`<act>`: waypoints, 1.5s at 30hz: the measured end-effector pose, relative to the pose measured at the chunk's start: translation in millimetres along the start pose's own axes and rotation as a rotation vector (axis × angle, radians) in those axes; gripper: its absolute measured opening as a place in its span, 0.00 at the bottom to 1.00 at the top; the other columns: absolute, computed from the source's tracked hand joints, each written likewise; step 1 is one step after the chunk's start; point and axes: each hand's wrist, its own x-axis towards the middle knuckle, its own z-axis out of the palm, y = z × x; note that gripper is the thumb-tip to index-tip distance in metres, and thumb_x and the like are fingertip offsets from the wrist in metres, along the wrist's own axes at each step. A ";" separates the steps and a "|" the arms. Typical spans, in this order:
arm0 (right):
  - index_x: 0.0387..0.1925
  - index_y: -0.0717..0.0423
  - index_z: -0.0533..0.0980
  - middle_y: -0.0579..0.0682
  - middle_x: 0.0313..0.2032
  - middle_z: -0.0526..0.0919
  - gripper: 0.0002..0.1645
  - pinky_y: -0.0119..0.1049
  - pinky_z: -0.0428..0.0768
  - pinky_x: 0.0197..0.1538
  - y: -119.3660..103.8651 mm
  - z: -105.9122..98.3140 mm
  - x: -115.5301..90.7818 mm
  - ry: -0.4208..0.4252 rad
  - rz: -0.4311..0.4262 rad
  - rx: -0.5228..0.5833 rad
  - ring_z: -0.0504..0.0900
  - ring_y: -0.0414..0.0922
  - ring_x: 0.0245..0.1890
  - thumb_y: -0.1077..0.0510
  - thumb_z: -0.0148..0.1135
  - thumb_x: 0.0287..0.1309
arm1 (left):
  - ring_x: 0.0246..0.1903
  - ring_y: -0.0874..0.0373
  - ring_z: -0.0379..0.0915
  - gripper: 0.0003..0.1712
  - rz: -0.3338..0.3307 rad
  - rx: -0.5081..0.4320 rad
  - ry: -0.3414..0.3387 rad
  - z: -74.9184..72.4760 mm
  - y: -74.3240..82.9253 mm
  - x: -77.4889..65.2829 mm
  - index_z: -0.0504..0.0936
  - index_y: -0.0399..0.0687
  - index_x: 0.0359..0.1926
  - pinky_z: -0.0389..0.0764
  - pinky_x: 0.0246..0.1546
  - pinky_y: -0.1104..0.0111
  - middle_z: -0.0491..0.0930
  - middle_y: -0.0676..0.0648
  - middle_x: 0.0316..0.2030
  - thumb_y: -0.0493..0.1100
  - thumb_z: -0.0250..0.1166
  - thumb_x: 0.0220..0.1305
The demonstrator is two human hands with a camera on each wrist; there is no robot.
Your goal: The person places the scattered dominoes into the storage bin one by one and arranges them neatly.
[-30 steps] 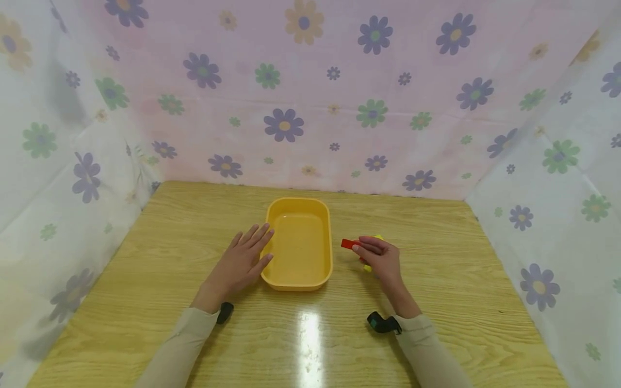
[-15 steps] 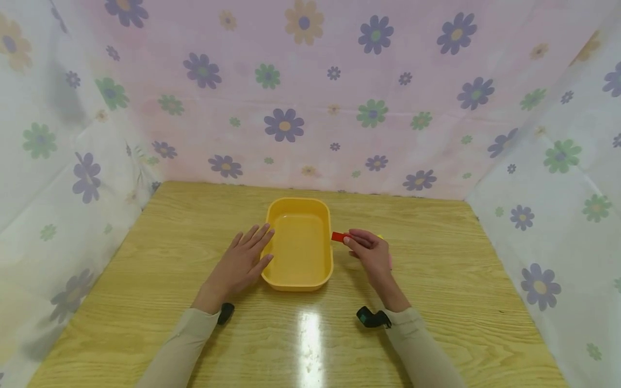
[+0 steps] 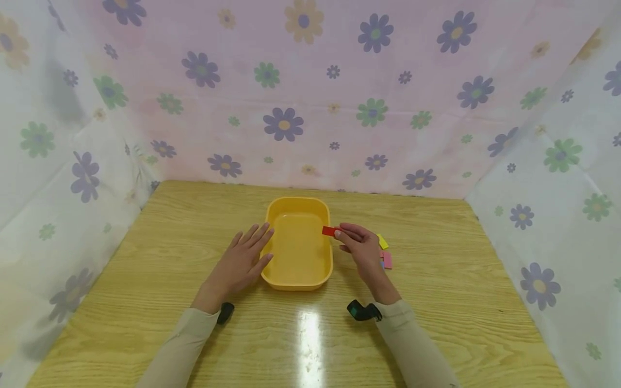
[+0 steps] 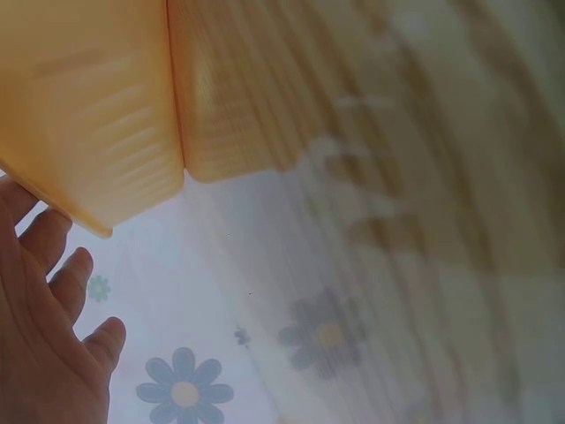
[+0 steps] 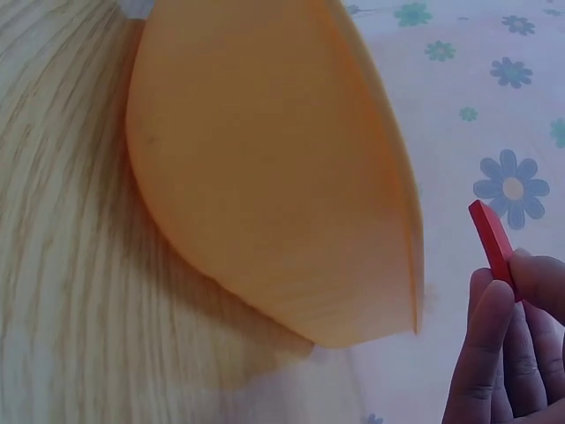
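Observation:
A flat red rectangular block (image 3: 328,231) is pinched between the thumb and fingers of my right hand (image 3: 364,253). Its free end juts left over the right rim of a yellow plastic basin (image 3: 298,258). In the right wrist view the red block (image 5: 491,238) appears slim and tilted, beside the basin wall (image 5: 274,177). My left hand (image 3: 237,269) rests against the basin's left rim with spread fingers. Seen from the left wrist, the fingers (image 4: 66,283) of that hand touch the rim. Nothing lies inside the basin.
Behind my right hand several small flat blocks lie on the wooden table (image 3: 451,280), among them a yellow block (image 3: 383,242) and a pink block (image 3: 387,261). A blue block is partly hidden by the hand. Flower-patterned cloth (image 3: 310,97) closes off the back and sides.
My right hand has carried the red block left and away from the other blocks to the basin's right rim, uncovering some of those blocks. The left hand stays at the left rim.

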 end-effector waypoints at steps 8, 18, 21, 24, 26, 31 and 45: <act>0.57 0.64 0.81 0.50 0.46 0.89 0.23 0.32 0.87 0.43 -10.6 12.0 5.2 -0.041 0.016 0.032 0.89 0.40 0.41 0.58 0.71 0.63 | 0.80 0.46 0.42 0.37 -0.010 -0.011 -0.004 -1.1 0.1 -0.3 0.53 0.50 0.81 0.42 0.77 0.42 0.49 0.48 0.80 0.56 0.49 0.80; 0.59 0.64 0.79 0.49 0.45 0.90 0.24 0.36 0.87 0.47 -22.3 26.9 14.4 -0.069 0.035 0.070 0.90 0.38 0.40 0.59 0.70 0.64 | 0.80 0.46 0.41 0.37 -0.009 -0.010 -0.016 0.1 0.2 0.3 0.52 0.51 0.81 0.42 0.77 0.42 0.49 0.48 0.81 0.57 0.49 0.80; 0.60 0.63 0.79 0.48 0.44 0.90 0.24 0.33 0.87 0.43 -24.2 31.2 17.9 -0.071 0.037 0.071 0.90 0.38 0.39 0.60 0.70 0.64 | 0.80 0.46 0.40 0.37 -0.012 -0.002 -0.021 0.9 -0.6 0.8 0.51 0.51 0.81 0.41 0.78 0.42 0.48 0.48 0.81 0.57 0.48 0.80; 0.61 0.62 0.79 0.50 0.45 0.90 0.24 0.33 0.87 0.44 -26.2 35.2 20.5 -0.074 0.053 0.063 0.90 0.38 0.39 0.60 0.69 0.64 | 0.80 0.46 0.40 0.37 -0.015 0.000 -0.025 1.6 -1.2 0.7 0.51 0.51 0.81 0.41 0.77 0.42 0.48 0.48 0.81 0.58 0.48 0.80; 0.61 0.62 0.79 0.51 0.46 0.90 0.24 0.37 0.87 0.47 -27.3 38.0 23.3 -0.074 0.063 0.055 0.90 0.38 0.39 0.60 0.69 0.64 | 0.80 0.45 0.40 0.37 -0.015 -0.004 -0.024 1.6 -1.1 0.3 0.52 0.51 0.81 0.42 0.77 0.42 0.49 0.48 0.81 0.57 0.48 0.80; 0.61 0.62 0.79 0.54 0.48 0.89 0.24 0.40 0.86 0.51 -29.8 43.6 31.8 -0.094 0.060 0.029 0.89 0.38 0.39 0.60 0.69 0.64 | 0.80 0.44 0.42 0.37 -0.003 -0.012 -0.002 0.6 -0.1 -0.2 0.54 0.48 0.81 0.43 0.77 0.41 0.50 0.46 0.80 0.56 0.50 0.79; 0.62 0.67 0.77 0.57 0.49 0.88 0.27 0.53 0.79 0.61 -24.1 57.5 54.0 -0.134 0.059 0.026 0.89 0.50 0.49 0.59 0.70 0.64 | 0.80 0.44 0.42 0.37 0.001 -0.005 -0.002 -0.2 0.7 0.8 0.53 0.48 0.81 0.43 0.77 0.41 0.50 0.46 0.80 0.55 0.51 0.79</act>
